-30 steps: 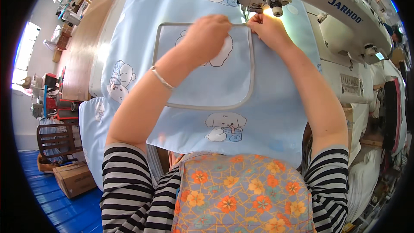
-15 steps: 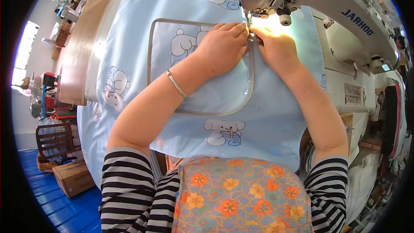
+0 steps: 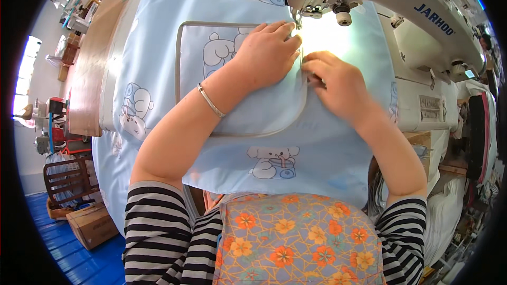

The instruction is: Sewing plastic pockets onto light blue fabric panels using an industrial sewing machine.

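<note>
A light blue cloth (image 3: 332,153) printed with white cartoon dogs lies spread under the sewing machine (image 3: 369,0). On it sits a blue fabric panel (image 3: 264,111) with rounded corners and grey edge binding. My left hand (image 3: 269,55) lies palm down on the panel, fingers stretched toward the presser foot (image 3: 297,21) at the panel's right edge. My right hand (image 3: 338,82) is just nearer to me along that edge, its fingers curled and pinching the grey binding. Its fingertips are partly hidden.
A bright lamp glow lights the cloth right of the needle. At the left are a wooden tabletop (image 3: 90,84), a brown chair (image 3: 68,179) and a cardboard box (image 3: 92,225) on the blue floor. White cloth (image 3: 443,211) hangs in folds at the lower right.
My right hand has drawn back from the presser foot toward me along the panel's edge. My left hand stays on the panel beside the foot. The whole view has shifted slightly.
</note>
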A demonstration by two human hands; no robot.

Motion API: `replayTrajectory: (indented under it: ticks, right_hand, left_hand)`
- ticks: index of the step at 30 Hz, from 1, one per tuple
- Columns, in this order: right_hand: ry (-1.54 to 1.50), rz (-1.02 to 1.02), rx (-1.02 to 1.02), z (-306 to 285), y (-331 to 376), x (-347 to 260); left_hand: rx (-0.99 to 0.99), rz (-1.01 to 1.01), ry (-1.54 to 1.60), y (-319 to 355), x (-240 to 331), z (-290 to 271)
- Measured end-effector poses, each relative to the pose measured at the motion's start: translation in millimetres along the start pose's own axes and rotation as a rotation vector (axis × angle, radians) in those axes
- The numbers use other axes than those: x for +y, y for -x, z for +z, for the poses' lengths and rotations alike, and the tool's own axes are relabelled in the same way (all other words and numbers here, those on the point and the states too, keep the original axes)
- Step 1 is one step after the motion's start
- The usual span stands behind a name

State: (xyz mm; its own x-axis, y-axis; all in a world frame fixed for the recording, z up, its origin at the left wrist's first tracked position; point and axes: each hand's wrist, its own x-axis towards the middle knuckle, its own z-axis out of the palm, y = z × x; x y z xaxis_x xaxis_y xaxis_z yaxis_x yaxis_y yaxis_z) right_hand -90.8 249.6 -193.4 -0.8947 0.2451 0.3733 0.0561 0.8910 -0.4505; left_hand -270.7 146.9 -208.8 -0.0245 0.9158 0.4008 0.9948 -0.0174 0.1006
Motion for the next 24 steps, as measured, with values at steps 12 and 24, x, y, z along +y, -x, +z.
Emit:
replayTrajectory:
  ticks: [12,24]
  right_hand:
    - [0.152,-0.080,0.035,7.6,9.0,-8.7]
    - [0.101,-0.096,0.037,9.8,18.9,-14.0]
  left_hand:
    - [-0.103,-0.225,0.281,77.2,-8.4,-72.2]
    - [0.135,-0.904,0.140,150.6,3.8,-102.6]
